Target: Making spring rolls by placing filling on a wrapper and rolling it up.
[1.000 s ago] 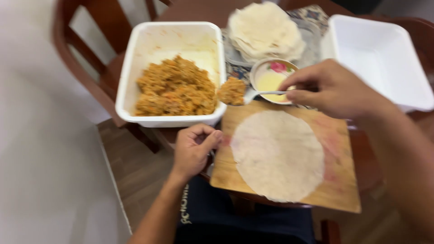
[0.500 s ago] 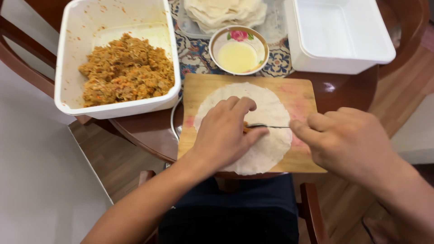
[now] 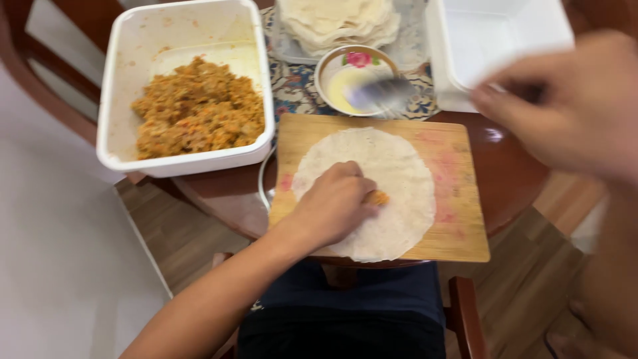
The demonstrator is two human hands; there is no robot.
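A round pale wrapper (image 3: 399,179) lies flat on a wooden cutting board (image 3: 458,226). My left hand (image 3: 332,203) rests on the wrapper, its fingers bent over a small lump of orange filling (image 3: 379,197). My right hand (image 3: 565,100) is raised at the right, blurred, and holds a metal spoon (image 3: 382,93) whose bowl hovers over a small flowered bowl of pale yellow liquid (image 3: 345,76). A white rectangular tub (image 3: 119,126) at the upper left holds a heap of orange-brown filling (image 3: 196,110).
A stack of round wrappers (image 3: 332,20) sits at the back on a patterned mat (image 3: 292,90). An empty white tub (image 3: 492,33) stands at the upper right. The round dark wooden table (image 3: 512,173) has chairs around it, with wooden floor beneath.
My right hand has lifted the spoon off the wrapper and swung it up over the small bowl. The filling stays on the wrapper under my left hand's fingers.
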